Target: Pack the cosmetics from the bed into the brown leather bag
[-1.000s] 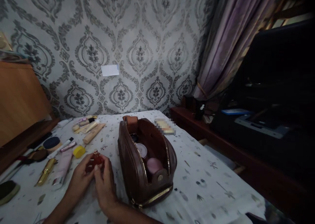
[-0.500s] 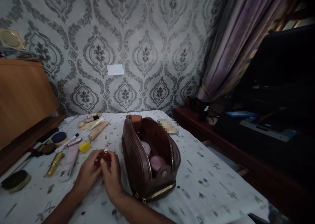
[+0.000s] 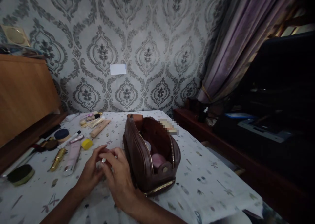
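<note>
The left hand (image 3: 93, 169) and right hand (image 3: 120, 174) cover what's between them, so I can't tell their grip. The bag (image 3: 137, 155), close by, partly hides a pink thing (image 3: 157, 159).

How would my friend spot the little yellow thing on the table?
Find the open brown bag on the patterned tablecloth. Left of it, just beyond the left hand, sits a little yellow thing near the pink tube. It's stubby and the only bright yellow one.
</note>
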`<state>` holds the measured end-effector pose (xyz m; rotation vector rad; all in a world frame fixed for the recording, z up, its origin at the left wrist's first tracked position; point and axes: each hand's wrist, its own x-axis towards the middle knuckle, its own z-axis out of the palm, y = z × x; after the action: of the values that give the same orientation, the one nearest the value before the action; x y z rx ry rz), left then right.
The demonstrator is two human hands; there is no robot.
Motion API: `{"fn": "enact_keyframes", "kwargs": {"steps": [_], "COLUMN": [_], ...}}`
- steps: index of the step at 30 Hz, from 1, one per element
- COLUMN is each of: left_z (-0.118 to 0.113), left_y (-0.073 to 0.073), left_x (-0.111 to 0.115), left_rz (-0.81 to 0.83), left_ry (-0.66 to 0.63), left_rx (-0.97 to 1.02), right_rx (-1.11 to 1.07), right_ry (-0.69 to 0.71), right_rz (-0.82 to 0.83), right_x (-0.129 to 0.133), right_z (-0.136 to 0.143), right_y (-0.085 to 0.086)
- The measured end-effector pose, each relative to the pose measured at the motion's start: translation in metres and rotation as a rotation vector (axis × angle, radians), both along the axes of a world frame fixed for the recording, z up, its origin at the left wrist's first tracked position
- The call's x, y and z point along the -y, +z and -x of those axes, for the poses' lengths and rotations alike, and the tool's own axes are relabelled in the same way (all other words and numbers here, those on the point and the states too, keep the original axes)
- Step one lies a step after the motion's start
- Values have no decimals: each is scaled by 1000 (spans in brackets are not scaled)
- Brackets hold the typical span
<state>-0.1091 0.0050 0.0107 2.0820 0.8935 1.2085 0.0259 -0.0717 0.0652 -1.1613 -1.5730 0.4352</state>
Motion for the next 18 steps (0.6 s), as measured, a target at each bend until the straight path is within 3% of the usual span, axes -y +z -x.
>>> {"fn": "enact_keyframes", "kwargs": {"steps": [4, 8, 14, 18], "left_z": [-2, -10, -19, -17], "left_y": [0, 4, 15, 18], "left_x": [3, 9, 17, 19], "left_rz": [-17, 73, 237, 297], "left_ry": [-32, -97, -250, -284], "left_rx": [0, 38, 88, 117], "right_rx": [340, 570, 475, 512], "right_ry": [52, 122, 151, 196], "right_rz": [-72, -74, 95, 129], "right_x": [4, 2, -6, -10], "right_z": [-15, -30, -45, -49], "right_y": [17, 29, 47, 60]}}
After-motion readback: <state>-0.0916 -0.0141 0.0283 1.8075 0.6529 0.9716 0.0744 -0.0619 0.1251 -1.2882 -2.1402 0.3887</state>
